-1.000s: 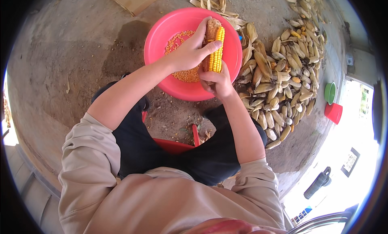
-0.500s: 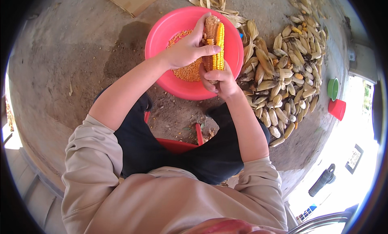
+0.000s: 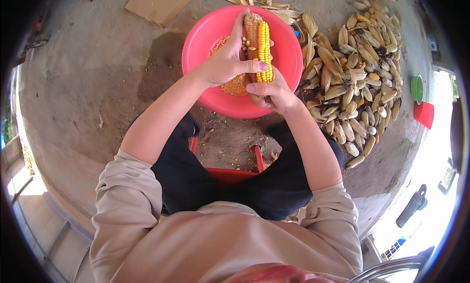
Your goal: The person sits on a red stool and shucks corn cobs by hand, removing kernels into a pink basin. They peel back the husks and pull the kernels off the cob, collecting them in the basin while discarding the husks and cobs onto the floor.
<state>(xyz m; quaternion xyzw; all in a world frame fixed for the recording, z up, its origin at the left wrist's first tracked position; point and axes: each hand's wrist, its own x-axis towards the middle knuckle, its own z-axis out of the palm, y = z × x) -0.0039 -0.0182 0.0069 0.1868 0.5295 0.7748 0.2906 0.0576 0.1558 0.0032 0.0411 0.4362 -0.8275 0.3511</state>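
Observation:
Over a pink-red basin (image 3: pixel 193 43), both my hands grip one corn cob (image 3: pixel 263 50). Bright yellow kernels stand along its right side, while its left side is bare and brownish. My left hand (image 3: pixel 227 63) wraps round the left of the cob, its thumb pressed across the yellow rows. A few loose kernels show beside its fingers. Lower down, my right hand (image 3: pixel 273 91) is closed round the cob's near end, thumb on top. Shelled kernels (image 3: pixel 234 86) lie in the basin, partly hidden under my left hand and wrist.
Right of the basin spreads a large heap of corn ears in dry husks (image 3: pixel 352 82). A flat cardboard piece (image 3: pixel 159 4) lies at far left. Loose husks (image 3: pixel 267 1) lie beyond the basin. A green bowl (image 3: pixel 416 90) and a red container (image 3: pixel 424 114) stand at right.
The whole view has shifted, so the heap and basin sit further right. Both hands keep hold of the cob; several loose kernels now show by my left fingers.

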